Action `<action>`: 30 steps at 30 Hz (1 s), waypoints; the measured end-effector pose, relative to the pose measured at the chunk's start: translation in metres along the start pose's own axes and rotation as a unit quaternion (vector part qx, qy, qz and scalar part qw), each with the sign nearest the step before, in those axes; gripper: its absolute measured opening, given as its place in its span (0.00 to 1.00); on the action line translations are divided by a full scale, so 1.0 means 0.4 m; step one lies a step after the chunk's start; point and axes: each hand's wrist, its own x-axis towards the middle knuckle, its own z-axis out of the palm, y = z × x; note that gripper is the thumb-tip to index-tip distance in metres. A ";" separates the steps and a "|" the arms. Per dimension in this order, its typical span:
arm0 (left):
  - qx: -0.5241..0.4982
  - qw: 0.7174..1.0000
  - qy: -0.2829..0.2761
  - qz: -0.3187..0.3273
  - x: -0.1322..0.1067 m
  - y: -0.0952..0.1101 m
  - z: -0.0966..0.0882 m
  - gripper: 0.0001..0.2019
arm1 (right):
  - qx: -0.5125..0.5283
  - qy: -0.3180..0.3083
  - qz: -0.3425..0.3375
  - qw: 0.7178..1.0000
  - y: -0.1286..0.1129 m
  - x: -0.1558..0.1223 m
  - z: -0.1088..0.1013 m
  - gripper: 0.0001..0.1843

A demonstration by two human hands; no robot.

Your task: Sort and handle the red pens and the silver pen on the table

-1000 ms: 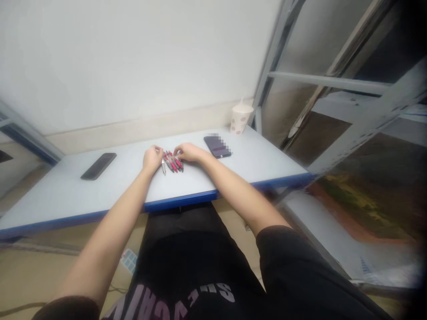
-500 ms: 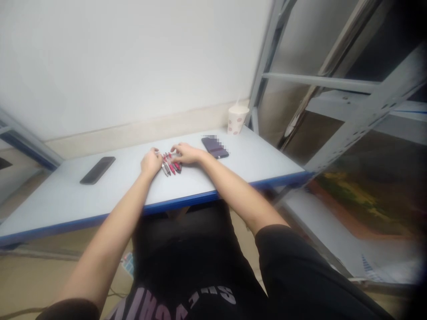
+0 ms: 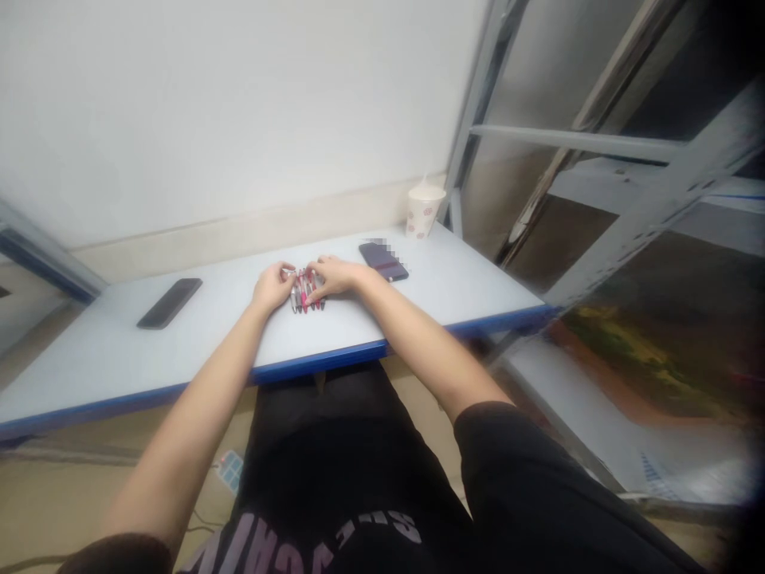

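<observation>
Several red and silver pens [image 3: 305, 296] lie bunched together on the pale grey table [image 3: 418, 307]. My left hand [image 3: 272, 286] curls against the left side of the bunch, fingertips on the pens. From the right, my right hand [image 3: 334, 275] presses its bent fingers onto the same pens. The two hands squeeze the pens between them, nearly touching each other. None of the pens is lifted off the table.
A black phone [image 3: 170, 302] lies at the left of the table, a dark phone [image 3: 383, 261] just right of my hands. A paper cup [image 3: 424, 211] stands at the back right corner. A grey metal rack [image 3: 598, 151] rises to the right. The table's blue edge [image 3: 311, 363] faces me.
Both hands have closed in on the pens, pushing the spread row into a tighter, more upright bundle. The view has shifted slightly.
</observation>
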 end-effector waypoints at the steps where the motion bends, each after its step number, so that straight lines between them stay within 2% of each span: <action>1: 0.001 1.000 -0.002 0.008 -0.001 0.000 0.001 0.14 | 0.004 0.002 0.000 1.000 0.002 -0.003 -0.003 0.45; 6: 0.011 0.999 0.002 0.034 -0.006 0.004 0.004 0.13 | 0.040 0.059 0.052 0.996 0.020 -0.013 -0.029 0.32; 10: 0.015 0.999 0.007 0.036 -0.008 0.004 0.005 0.12 | 0.030 0.006 0.101 0.994 0.024 -0.019 -0.047 0.16; 12: 0.013 0.999 0.005 0.037 -0.008 0.004 0.005 0.12 | 0.035 -0.027 0.112 0.993 0.015 -0.022 -0.048 0.12; 18: 0.000 0.999 -0.009 0.044 -0.007 0.004 0.004 0.13 | 0.062 -0.062 0.113 0.990 -0.025 -0.021 -0.038 0.12; 23: -0.008 0.999 0.000 0.043 -0.006 0.007 0.005 0.12 | 0.067 -0.047 0.131 0.988 -0.037 -0.012 -0.029 0.13; 30: -0.018 0.999 0.003 0.037 -0.004 0.009 0.003 0.12 | 0.065 -0.005 0.147 0.987 -0.017 -0.001 -0.025 0.18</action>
